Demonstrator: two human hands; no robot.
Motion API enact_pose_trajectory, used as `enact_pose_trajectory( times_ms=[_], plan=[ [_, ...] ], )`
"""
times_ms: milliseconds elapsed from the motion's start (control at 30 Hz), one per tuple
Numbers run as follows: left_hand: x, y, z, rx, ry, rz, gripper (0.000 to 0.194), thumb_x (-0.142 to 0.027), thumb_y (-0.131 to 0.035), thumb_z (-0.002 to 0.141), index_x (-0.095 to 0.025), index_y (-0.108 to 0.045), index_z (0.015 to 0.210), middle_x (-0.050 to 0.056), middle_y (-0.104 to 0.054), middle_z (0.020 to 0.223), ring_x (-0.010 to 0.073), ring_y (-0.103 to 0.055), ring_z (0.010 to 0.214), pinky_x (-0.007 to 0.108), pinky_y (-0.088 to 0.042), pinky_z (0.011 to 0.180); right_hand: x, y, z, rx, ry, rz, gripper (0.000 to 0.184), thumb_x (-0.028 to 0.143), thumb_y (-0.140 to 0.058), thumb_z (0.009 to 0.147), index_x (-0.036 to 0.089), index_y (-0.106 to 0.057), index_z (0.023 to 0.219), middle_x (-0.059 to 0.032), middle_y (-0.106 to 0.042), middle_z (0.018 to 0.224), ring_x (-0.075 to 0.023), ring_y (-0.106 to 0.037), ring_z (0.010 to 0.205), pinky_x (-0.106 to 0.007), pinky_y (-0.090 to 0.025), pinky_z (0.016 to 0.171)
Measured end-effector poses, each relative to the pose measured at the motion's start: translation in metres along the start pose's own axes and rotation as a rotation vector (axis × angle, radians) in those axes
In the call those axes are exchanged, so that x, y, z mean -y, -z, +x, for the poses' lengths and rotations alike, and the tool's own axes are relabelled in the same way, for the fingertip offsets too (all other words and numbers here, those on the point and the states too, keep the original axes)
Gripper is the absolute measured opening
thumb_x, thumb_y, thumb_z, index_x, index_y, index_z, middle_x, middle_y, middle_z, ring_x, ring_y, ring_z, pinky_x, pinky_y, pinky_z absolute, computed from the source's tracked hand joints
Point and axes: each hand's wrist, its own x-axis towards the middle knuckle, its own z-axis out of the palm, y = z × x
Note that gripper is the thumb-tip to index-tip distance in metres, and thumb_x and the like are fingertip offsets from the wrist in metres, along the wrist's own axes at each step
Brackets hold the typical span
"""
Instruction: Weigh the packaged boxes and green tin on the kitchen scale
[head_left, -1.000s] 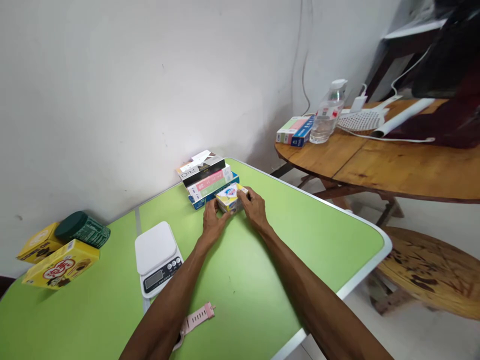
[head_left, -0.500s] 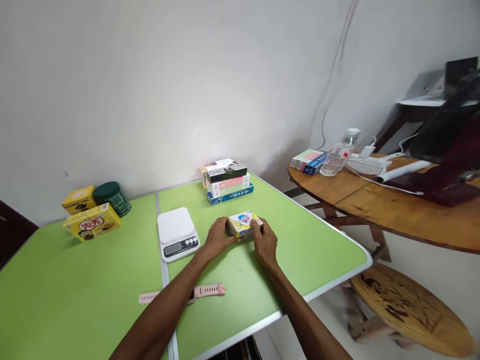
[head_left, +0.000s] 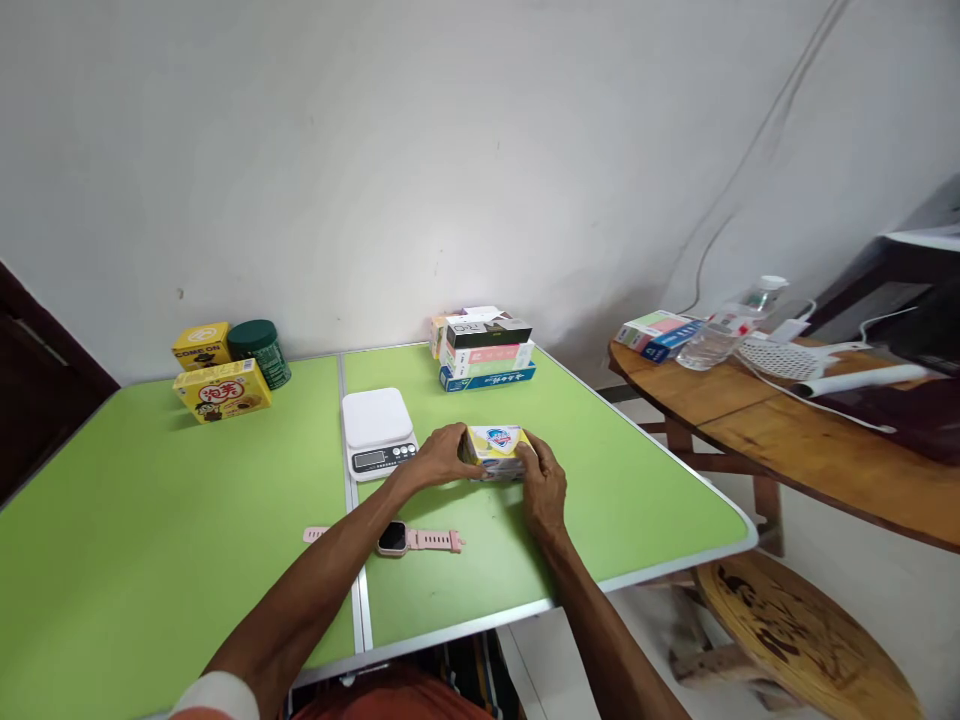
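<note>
A small yellow-and-white soap box (head_left: 498,440) with a blue shield logo is held between my two hands over the green table (head_left: 622,520). My left hand (head_left: 444,455) grips its left end, thumb along the lower front edge. At the right end, my right hand (head_left: 544,482) has its thumb on the front and its fingers behind, partly hidden. A white kitchen scale (head_left: 377,420) lies just left of my left hand, its pan bare. Closer to me is a smartwatch with a pink strap (head_left: 435,540), partly covered by my left forearm.
Stacked cartons (head_left: 489,358) stand near the wall beyond my hands. At the far left are yellow snack boxes (head_left: 223,392) and a green-lidded canister (head_left: 259,352). A wooden table (head_left: 697,410) on the right bears a water bottle (head_left: 724,335); a wooden stool (head_left: 802,635) is below.
My view has shifted, showing more of the near table edge and more of the watch. Both hands still hold the soap box, its front face now turned slightly more toward me.
</note>
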Motion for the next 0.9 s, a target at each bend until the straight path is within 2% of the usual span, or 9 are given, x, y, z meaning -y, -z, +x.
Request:
enact_pose_trajectory(
  times_ms=[133,233,333,467,633,700,800,900],
  plan=[
    [0.0,0.003,-0.007,-0.007,-0.029,-0.005,0.042,-0.043,-0.083,0.068,-0.019,-0.06,0.095,0.002,-0.066,0.092,0.0185,-0.056,0.079,0.029,-0.042,0.066,0.005,0.001,-0.005,0.108,-0.072,0.028,0.081,0.066,-0.058,0.084,0.01,-0.063,0.143,-0.0191,-0.071,0.134,-0.0337,-0.069,0.112,-0.044,-0.054,0.096],
    [-0.001,0.006,-0.009,0.022,-0.021,-0.024,0.041,-0.04,-0.082,0.068,-0.019,-0.061,0.096,0.005,-0.068,0.097,0.0206,-0.06,0.083,0.031,-0.045,0.07,0.007,0.002,-0.006,0.135,-0.061,0.014,0.087,0.069,-0.057,0.085,0.011,-0.057,0.15,-0.0193,-0.066,0.143,-0.0347,-0.065,0.123,-0.044,-0.052,0.102],
    [-0.002,0.009,-0.01,0.022,-0.011,-0.007,0.041,-0.04,-0.083,0.068,-0.019,-0.062,0.097,0.005,-0.07,0.098,0.0217,-0.062,0.086,0.031,-0.046,0.072,0.006,0.004,-0.005,0.145,-0.019,0.003,0.083,0.069,-0.054,0.087,0.012,-0.059,0.147,-0.0187,-0.062,0.148,-0.0356,-0.058,0.134,-0.045,-0.046,0.111],
    [-0.002,0.009,-0.012,0.008,0.0,0.031,0.043,-0.04,-0.085,0.067,-0.018,-0.063,0.097,0.006,-0.069,0.099,0.0228,-0.063,0.086,0.033,-0.048,0.074,0.003,0.006,-0.003,0.212,-0.053,0.009,0.082,0.07,-0.056,0.087,0.013,-0.061,0.146,-0.0176,-0.065,0.145,-0.0356,-0.06,0.131,-0.047,-0.047,0.11],
    [0.0,0.002,-0.013,-0.004,0.0,-0.084,0.041,-0.032,-0.084,0.067,-0.017,-0.063,0.099,0.007,-0.071,0.098,0.0218,-0.066,0.085,0.032,-0.052,0.072,0.004,0.006,-0.004,0.159,-0.025,-0.093,0.084,0.072,-0.053,0.086,0.012,-0.063,0.144,-0.021,-0.063,0.146,-0.0373,-0.057,0.134,-0.05,-0.042,0.114],
    [0.001,-0.002,-0.013,-0.021,0.008,-0.117,0.039,-0.028,-0.084,0.065,-0.016,-0.064,0.097,0.006,-0.07,0.095,0.0213,-0.067,0.083,0.032,-0.053,0.07,0.006,0.007,-0.006,0.135,-0.023,-0.113,0.085,0.072,-0.053,0.084,0.011,-0.065,0.141,-0.0219,-0.064,0.144,-0.0385,-0.059,0.13,-0.05,-0.044,0.111],
    [0.001,-0.007,-0.014,-0.047,-0.001,-0.118,0.04,-0.027,-0.086,0.062,-0.015,-0.064,0.094,0.006,-0.069,0.095,0.0206,-0.067,0.08,0.031,-0.053,0.068,0.011,0.011,-0.012,0.123,-0.065,-0.099,0.079,0.072,-0.055,0.082,0.012,-0.072,0.131,-0.0198,-0.074,0.128,-0.0385,-0.067,0.116,-0.047,-0.051,0.099],
    [0.0,-0.002,-0.019,-0.063,-0.057,-0.113,0.043,-0.028,-0.087,0.061,-0.015,-0.065,0.095,0.007,-0.067,0.098,0.0191,-0.065,0.079,0.03,-0.054,0.068,0.02,0.013,-0.019,0.119,-0.064,-0.092,0.073,0.072,-0.056,0.082,0.015,-0.075,0.124,-0.0167,-0.078,0.12,-0.0369,-0.069,0.109,-0.042,-0.052,0.092]
  ],
)
